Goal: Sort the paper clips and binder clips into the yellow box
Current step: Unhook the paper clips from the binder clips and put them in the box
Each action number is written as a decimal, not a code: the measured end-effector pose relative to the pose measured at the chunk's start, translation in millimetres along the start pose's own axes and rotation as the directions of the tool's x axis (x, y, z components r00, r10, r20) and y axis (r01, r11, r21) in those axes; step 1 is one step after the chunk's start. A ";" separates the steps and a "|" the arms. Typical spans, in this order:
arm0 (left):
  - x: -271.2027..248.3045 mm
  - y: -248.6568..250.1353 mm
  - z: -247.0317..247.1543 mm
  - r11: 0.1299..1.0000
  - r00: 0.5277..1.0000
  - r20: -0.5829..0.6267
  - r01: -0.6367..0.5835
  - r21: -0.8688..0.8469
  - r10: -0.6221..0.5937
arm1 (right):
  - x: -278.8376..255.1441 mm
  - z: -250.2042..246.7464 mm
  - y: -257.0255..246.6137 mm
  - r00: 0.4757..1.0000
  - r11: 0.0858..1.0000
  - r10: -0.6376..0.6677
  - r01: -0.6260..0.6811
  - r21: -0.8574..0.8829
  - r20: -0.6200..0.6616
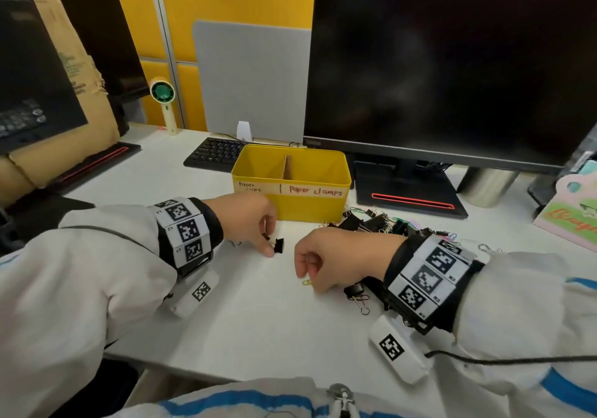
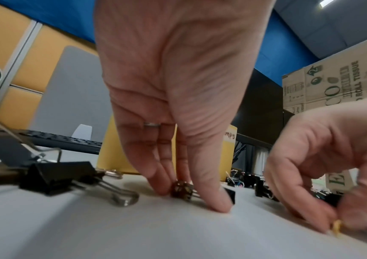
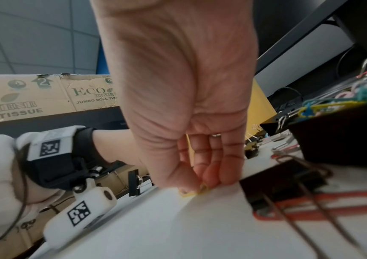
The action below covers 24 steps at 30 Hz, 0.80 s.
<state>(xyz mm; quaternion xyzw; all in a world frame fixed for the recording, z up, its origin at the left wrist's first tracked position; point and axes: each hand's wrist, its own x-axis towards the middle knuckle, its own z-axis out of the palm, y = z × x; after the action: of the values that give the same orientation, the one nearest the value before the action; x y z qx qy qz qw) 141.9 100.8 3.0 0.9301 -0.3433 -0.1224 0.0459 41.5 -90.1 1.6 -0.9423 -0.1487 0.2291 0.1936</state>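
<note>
Surface: a white desk was seen.
Centre: a yellow box was set on it.
Right: binder clips and paper clips were heaped.
Back: a keyboard was laid.

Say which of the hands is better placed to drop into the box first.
Probably the left hand: it pinches a small black binder clip just in front of the yellow box; the right hand is farther back.

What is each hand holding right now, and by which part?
The left hand pinches a small black binder clip by its wire handles on the desk. The right hand pinches one end of a yellow paper clip.
</note>
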 end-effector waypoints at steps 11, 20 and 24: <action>-20.1 -19.8 -20.0 0.960 0.995 -0.041 0.079 -0.269 -0.093 | 33.1 -16.3 -4.7 0.934 0.742 0.271 -0.050 0.668 -0.231; -21.3 -25.8 -21.9 0.997 0.996 0.045 0.072 -0.021 -0.071 | 56.4 -19.7 -23.8 0.918 0.237 0.397 -0.089 0.968 -0.013; -12.7 -20.2 -3.7 0.997 1.000 0.001 0.027 -0.077 -0.027 | 63.2 -13.5 -33.2 0.901 0.666 0.393 -0.140 0.732 -0.185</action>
<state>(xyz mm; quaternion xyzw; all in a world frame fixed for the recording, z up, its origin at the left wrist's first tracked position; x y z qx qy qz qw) 146.2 124.4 5.7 0.9321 -0.3259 -0.1361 0.0800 95.5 -41.6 3.4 -0.8322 0.1256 0.1343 0.5231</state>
